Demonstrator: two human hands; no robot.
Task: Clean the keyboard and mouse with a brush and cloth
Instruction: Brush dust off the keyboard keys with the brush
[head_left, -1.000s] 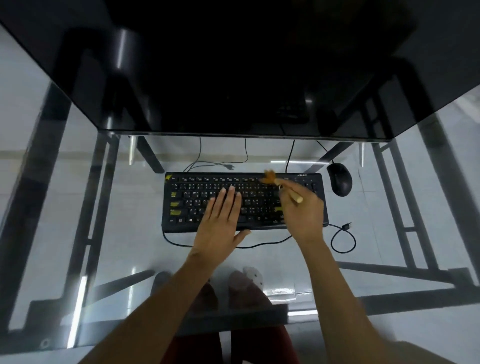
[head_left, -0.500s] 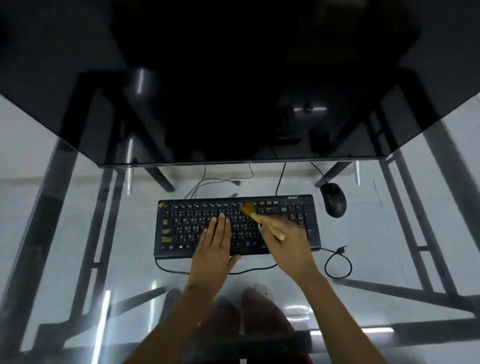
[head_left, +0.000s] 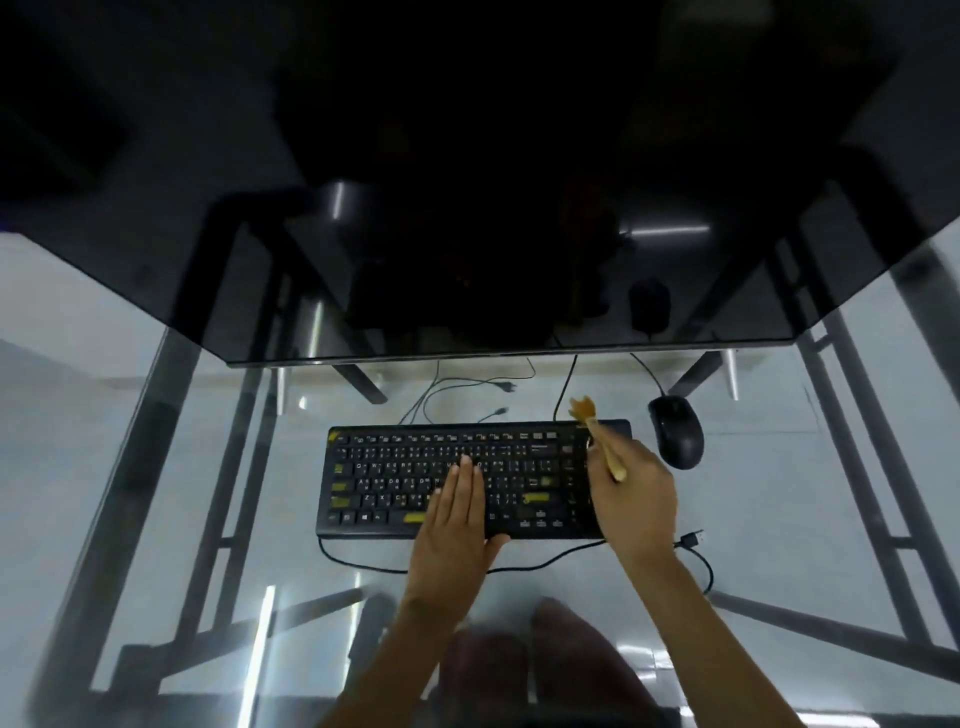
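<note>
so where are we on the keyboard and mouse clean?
Nothing can be confirmed finished from this view. In hand: the right hand grips the brush, bristles at the keyboard's far right corner, while the left hand lies flat on the keys. Left: the mouse sits untouched beside the keyboard, and no cloth is in view, so wiping looks not yet begun.

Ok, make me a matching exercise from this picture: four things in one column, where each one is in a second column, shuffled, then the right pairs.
Things
1. brush
2. mouse
3. left hand
4. USB plug

Places
A. lying flat on the middle keys of the keyboard
B. on the glass desk, right of the keyboard's far corner
C. held in the right hand, bristles over the keyboard's far right corner
D. loose on the glass, near the right wrist

Pairs: 1-C, 2-B, 3-A, 4-D
</note>
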